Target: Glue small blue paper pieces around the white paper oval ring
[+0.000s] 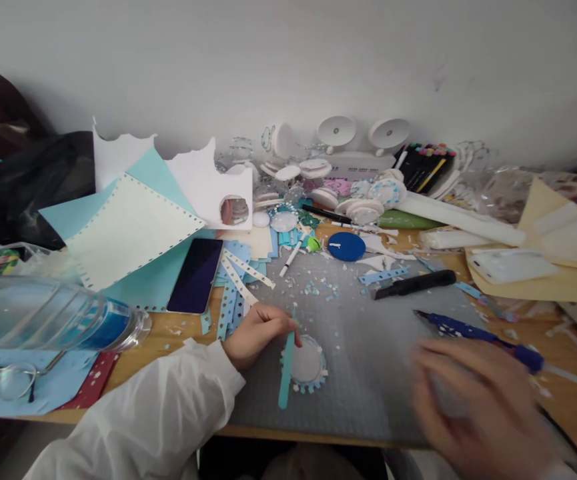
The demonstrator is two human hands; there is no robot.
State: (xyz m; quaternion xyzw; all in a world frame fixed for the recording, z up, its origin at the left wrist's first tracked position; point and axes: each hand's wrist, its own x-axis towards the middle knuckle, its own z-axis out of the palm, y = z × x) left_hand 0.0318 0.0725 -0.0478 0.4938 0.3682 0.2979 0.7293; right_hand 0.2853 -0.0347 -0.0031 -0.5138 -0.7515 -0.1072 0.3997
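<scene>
The left hand [263, 330] has its grip narrowed on a flat, narrow teal strip [285, 380], which crosses the left edge of a round, pale disc with a scalloped blue-and-white trim [308, 360]. A sideways slip of those fingers could drag the strip against the trim and bend or loosen it. Disc and strip are on a grey cutting mat [368, 367]; tiny white and blue paper scraps [313, 289] scattered beyond could cling to either if brushed nearer.

The right hand [483, 407] is too blurred to tell how its grip stands. It is just beside a dark-blue, pen-shaped tool with a pointed black tip [473, 331]; a careless sweep could catch that tip or roll the tool. Farther left on the wooden worktop [161, 340], a clear plastic bottle with a blue label [58, 313] lies sideways, so a knock from the left elbow might set it rolling.
</scene>
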